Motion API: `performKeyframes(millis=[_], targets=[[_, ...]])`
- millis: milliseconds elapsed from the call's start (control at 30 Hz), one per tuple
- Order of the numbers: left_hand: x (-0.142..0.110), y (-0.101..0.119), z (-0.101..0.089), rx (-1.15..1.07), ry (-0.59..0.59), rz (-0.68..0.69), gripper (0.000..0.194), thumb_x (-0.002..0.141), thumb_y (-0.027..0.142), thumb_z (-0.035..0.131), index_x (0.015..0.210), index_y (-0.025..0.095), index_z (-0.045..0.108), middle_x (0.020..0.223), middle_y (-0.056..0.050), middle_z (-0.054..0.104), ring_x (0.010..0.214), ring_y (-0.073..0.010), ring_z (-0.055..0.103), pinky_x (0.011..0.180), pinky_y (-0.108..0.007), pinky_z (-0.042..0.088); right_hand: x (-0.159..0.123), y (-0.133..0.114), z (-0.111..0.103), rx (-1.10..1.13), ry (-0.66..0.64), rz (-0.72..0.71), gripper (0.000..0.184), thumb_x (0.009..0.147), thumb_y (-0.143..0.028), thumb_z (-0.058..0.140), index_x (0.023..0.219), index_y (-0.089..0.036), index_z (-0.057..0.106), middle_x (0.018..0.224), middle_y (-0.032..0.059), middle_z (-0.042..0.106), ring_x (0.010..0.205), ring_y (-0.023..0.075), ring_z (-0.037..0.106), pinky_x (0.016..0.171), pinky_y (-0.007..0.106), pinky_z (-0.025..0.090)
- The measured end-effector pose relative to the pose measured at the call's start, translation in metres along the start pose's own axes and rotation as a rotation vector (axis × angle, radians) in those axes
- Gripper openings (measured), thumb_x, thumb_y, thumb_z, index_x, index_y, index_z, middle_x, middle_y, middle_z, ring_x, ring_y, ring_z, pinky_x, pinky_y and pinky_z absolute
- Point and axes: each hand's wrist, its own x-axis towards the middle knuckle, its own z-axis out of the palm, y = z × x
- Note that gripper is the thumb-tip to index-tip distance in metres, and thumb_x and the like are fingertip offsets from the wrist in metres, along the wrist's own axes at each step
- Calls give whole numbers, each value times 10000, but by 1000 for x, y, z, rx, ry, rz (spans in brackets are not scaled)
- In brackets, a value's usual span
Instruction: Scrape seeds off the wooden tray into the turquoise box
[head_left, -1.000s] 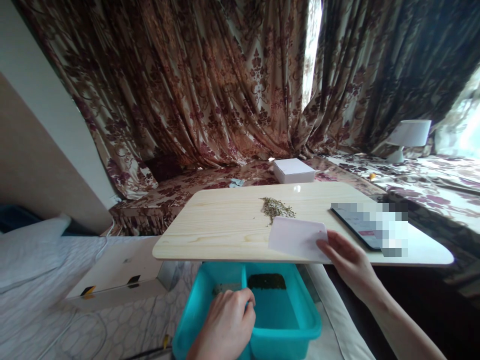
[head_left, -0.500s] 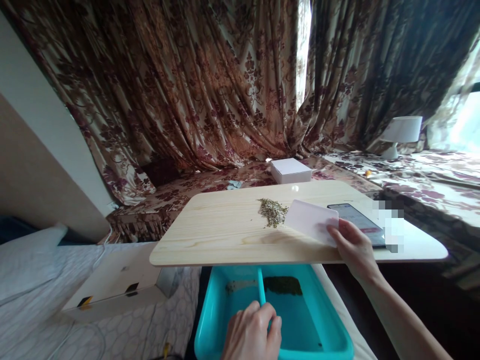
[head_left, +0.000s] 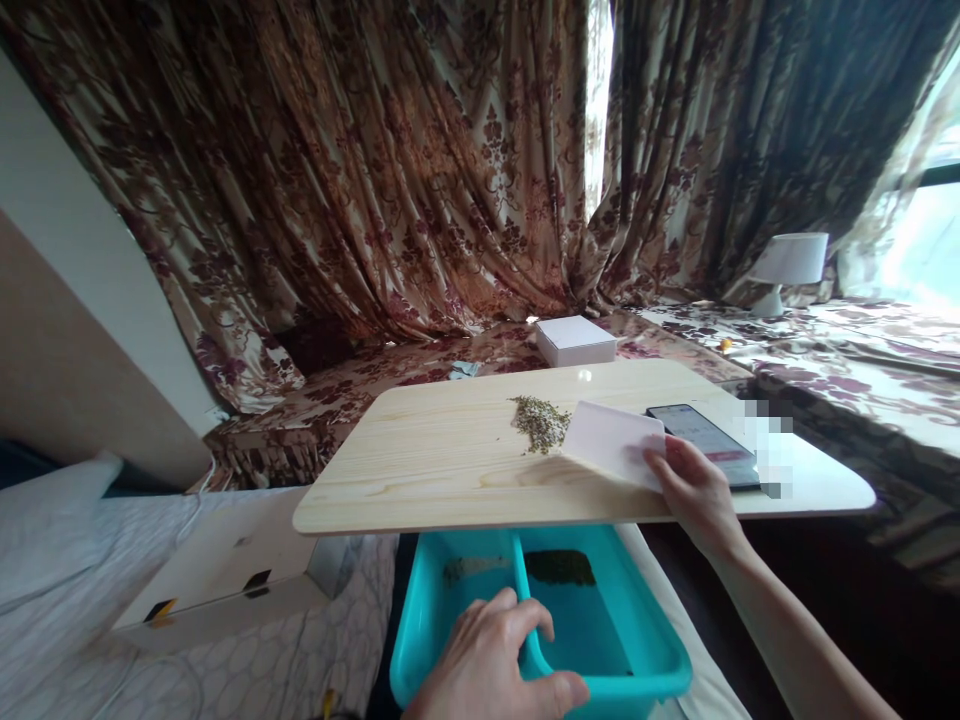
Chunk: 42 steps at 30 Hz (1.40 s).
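Note:
My right hand [head_left: 697, 490] grips a thin, pale plastic card [head_left: 611, 437] by its right end. The card is tilted on the wooden tabletop [head_left: 420, 460], its left edge close beside a loose heap of small greenish seed-like grains [head_left: 541, 422]. Below the table's near edge, my left hand [head_left: 487, 650] reaches over a turquoise two-compartment tub [head_left: 656, 620]. Its thumb and fingers are apart, and I see nothing held in it. Dark green grains [head_left: 561, 567] lie at the far end of the right compartment; a few scattered bits [head_left: 465, 570] are in the left one.
A tablet or phone [head_left: 705, 445] lies on the table behind my right hand. A white box [head_left: 575, 341] sits beyond the table, near the curtains. A larger pale carton [head_left: 225, 575] rests on the bed at left. A lamp [head_left: 791, 262] stands far right.
My left hand has opened, its thumb spreading out to the right. The right hand and card stay at nearly the same place by the heap. The whole view has shifted slightly.

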Motion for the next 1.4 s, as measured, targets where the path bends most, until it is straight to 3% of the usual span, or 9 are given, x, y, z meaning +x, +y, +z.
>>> performKeyframes(millis=[200,367,667,867,1133,1267,1400], targets=[[7,-1,-1,39,61,51,302,729,543,637,848,268,600,928,33,587,943,-177,541,817,-237,378,0,0,0,21,-18,9,281,699,-377,679,915,-200,649,879,77,754,892,266,702,851,407,541],[16,8,-6,158,105,91,424,931,528,333,786,245,613,841,-3,638,894,-192,581,796,-279,366,0,2,-1,37,-5,-2,277,706,-363,685,931,-205,655,885,70,755,895,259,703,840,395,552],[6,9,-1,121,196,-5,232,856,394,480,776,250,644,895,11,687,916,-185,595,816,-264,365,15,4,12,117,-3,58,274,669,-349,711,896,-200,672,825,59,762,832,255,721,785,385,574],[9,3,0,153,221,-23,410,928,472,384,751,236,669,803,-8,692,863,-182,611,741,-253,364,18,0,24,107,-54,18,242,676,-333,689,877,-199,669,814,66,764,830,255,724,764,369,579],[10,4,4,96,193,-18,244,855,280,451,866,280,696,911,30,711,910,-172,617,818,-245,390,14,-1,22,115,-50,80,284,675,-337,678,916,-188,658,822,75,763,854,260,721,815,387,559],[10,1,5,59,204,-26,274,830,273,466,984,313,689,984,33,703,968,-187,603,881,-267,394,16,3,22,99,-56,73,312,669,-365,692,924,-188,661,807,73,764,854,263,721,804,383,559],[11,0,5,48,207,-17,270,825,277,461,965,313,689,973,26,702,959,-199,605,872,-290,405,15,3,23,104,-103,38,320,675,-390,705,922,-191,671,781,65,764,820,258,724,759,372,571]])
